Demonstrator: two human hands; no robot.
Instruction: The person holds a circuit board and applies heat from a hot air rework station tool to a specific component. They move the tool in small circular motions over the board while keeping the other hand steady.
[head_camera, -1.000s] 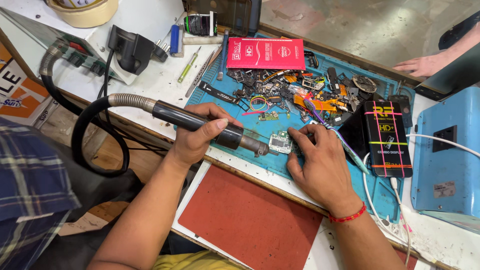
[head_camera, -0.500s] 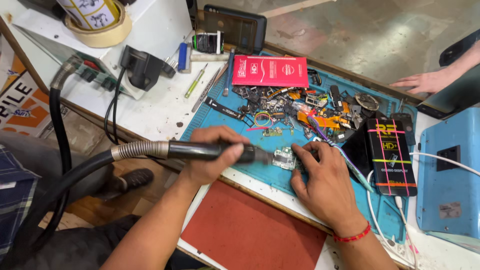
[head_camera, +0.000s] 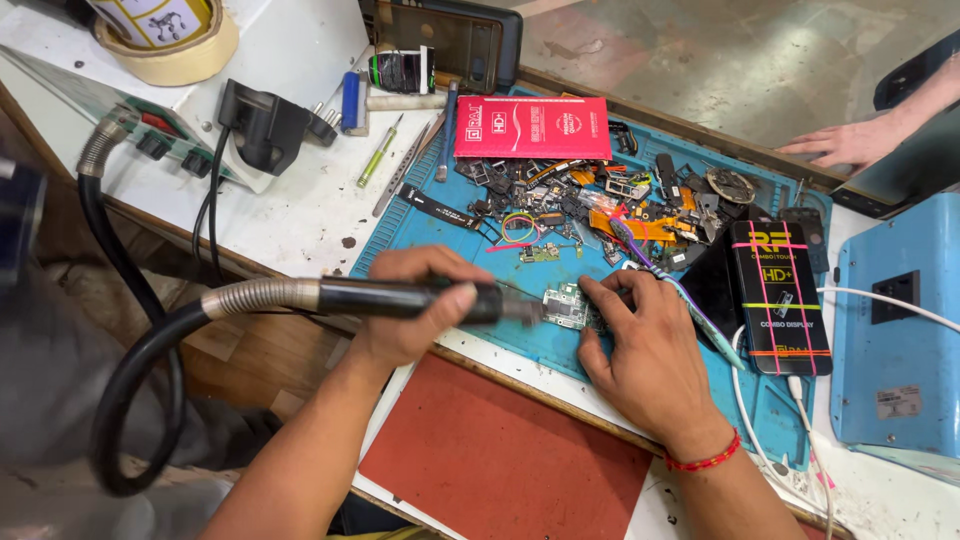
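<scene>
Left hand grips hot-air wand — right hand pinches circuit board.

Head-worn camera looks steeply down, close above workbench.

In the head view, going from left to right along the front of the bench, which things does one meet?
Black hose → left hand gripping the hot-air handle → small circuit board → right hand → black phone box → blue machine.
</scene>
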